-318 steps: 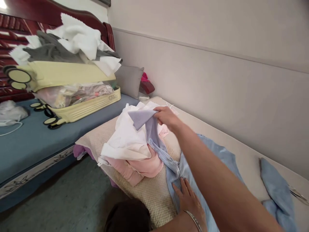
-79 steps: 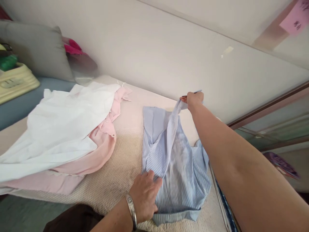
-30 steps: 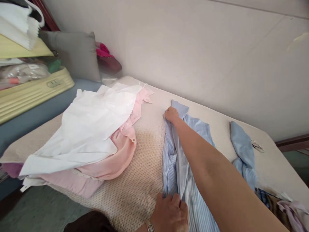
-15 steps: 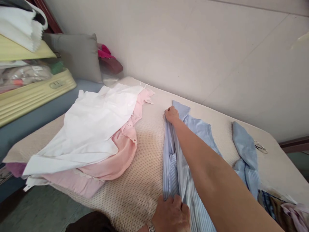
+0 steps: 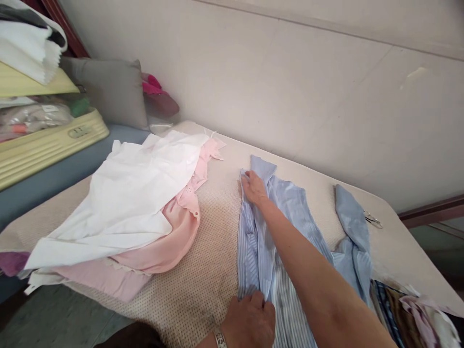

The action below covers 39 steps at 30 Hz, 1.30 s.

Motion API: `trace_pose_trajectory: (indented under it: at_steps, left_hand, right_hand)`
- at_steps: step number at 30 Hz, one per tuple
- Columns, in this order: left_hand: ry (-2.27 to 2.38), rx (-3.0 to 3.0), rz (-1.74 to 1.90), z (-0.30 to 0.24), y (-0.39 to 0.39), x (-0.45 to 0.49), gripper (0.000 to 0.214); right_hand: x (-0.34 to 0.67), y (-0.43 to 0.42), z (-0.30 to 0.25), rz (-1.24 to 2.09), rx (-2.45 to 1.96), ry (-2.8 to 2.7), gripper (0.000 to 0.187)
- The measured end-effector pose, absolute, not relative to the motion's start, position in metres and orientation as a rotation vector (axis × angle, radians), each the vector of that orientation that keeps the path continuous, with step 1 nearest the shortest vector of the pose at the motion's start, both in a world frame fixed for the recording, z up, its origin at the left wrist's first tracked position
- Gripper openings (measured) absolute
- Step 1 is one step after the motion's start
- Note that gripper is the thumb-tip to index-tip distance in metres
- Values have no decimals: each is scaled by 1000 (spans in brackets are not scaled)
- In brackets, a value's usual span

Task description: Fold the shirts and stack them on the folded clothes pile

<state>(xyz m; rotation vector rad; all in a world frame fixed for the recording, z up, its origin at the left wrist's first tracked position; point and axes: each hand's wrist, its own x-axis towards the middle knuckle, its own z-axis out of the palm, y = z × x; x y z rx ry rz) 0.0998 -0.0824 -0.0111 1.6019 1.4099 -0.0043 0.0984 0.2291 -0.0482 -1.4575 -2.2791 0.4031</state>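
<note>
A blue-and-white striped shirt (image 5: 302,227) lies spread on the padded, cloth-covered surface (image 5: 213,232). My left hand (image 5: 250,319), wearing a bracelet at the wrist, is closed on the shirt's near side at the bottom of the view. Farther up the same edge, my right hand (image 5: 254,187) grips the striped cloth just below its top corner, fingers bent against it. My right forearm crosses over the shirt and hides part of it. To the right, a blue sleeve (image 5: 351,217) lies folded over on the surface.
White (image 5: 137,179) and pink garments (image 5: 181,241) are heaped at left. Beyond them are a grey cushion (image 5: 108,92) and an open yellow suitcase (image 5: 54,142). Scissors (image 5: 373,220) lie at right, near piled clothes (image 5: 413,309). A pale wall (image 5: 271,87) borders the far edge.
My right hand has shifted slightly down from the shirt's top corner, and more of that corner shows past the fingers. The left hand keeps its hold. The view has turned slightly.
</note>
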Motion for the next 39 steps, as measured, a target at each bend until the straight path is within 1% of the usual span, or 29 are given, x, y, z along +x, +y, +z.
trace_pose_trajectory:
  at_steps: [4, 7, 9, 11, 14, 15, 17, 20, 22, 24, 26, 30, 32, 35, 37, 39]
  left_hand:
    - [1416, 1596, 59, -21, -82, 102, 39]
    - [1411, 1613, 59, -20, -82, 100, 41]
    - [1406, 1646, 28, -13, -83, 95, 38]
    - [1347, 1722, 2, -3, -85, 86, 37]
    - [1182, 1842, 45, 12, -87, 66, 52]
    - [1143, 1856, 80, 16, -87, 59, 52]
    - [1179, 1837, 161, 22, -84, 44, 38]
    - [1491, 1734, 339, 26, -73, 29, 14]
    - [1670, 1618, 477, 27, -67, 25, 11]
    - [1676, 1524, 547, 26, -63, 26, 11]
    - [1542, 1462, 529, 23, -64, 31, 11]
    - [1298, 1397, 372, 15, -68, 40, 6]
    - [1250, 1368, 319, 12, -68, 41, 6]
    - [1219, 1330, 343, 9, -64, 38, 7]
    - [1221, 1360, 359, 7, -63, 37, 8]
    - [1239, 1434, 291, 5, -63, 36, 8]
  right_hand:
    - [118, 238, -48, 330, -1601, -2169, 46]
    - [117, 232, -57, 407, -1507, -2296, 49]
    - [114, 228, -55, 496, -1443, -2380, 52]
    - [118, 220, -42, 573, -1424, -2415, 53]
    - [149, 181, -13, 648, -1381, -2385, 55]
    - [165, 158, -3, 686, -1340, -2359, 55]
    - [201, 99, 13, 788, -1281, -2299, 46]
    - [249, 4, 23, 961, -1331, -2243, 31]
    - [268, -42, 20, 969, -1386, -2171, 20]
    - [274, -69, 10, 948, -1430, -2114, 14]
    - [269, -81, -2, 945, -1475, -2086, 17]
    - [247, -87, -22, 948, -1611, -2104, 28]
    - [240, -89, -27, 980, -1644, -2078, 25]
    - [238, -91, -29, 1063, -1608, -2008, 17]
    - [241, -91, -29, 1081, -1573, -1981, 15]
    - [243, -91, -31, 1073, -1562, -1998, 14]
